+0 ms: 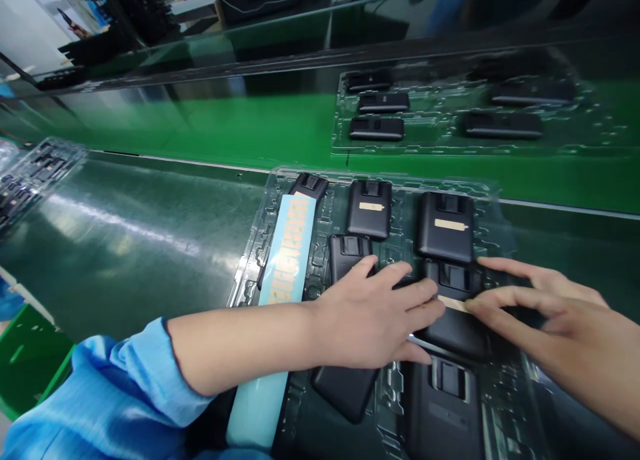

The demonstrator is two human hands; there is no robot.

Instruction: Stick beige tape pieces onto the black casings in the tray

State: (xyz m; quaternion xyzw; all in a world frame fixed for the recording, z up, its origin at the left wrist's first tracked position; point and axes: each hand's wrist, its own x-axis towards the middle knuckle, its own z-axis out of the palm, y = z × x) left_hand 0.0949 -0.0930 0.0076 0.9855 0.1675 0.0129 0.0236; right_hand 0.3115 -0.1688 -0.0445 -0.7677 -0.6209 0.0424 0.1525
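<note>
My left hand [375,313] reaches across a clear plastic tray [320,273] with fingers spread. Its fingertips rest on a black device [463,330], at the left end of a small beige sticker strip [453,304]. At the strip's right end, my right hand [555,320] pinches with thumb and a finger; another finger touches the device's upper edge. Similar black devices lie around, two with beige strips: one behind [445,227] and one farther left [370,210]. A light-blue backing sheet [287,253] with rows of beige stickers lies under my left forearm.
Beyond my tray, another clear tray [430,140] with several black devices lies on a green surface [225,127]. More trays [43,167] with dark parts are at far left. A green crate [30,360] stands at lower left.
</note>
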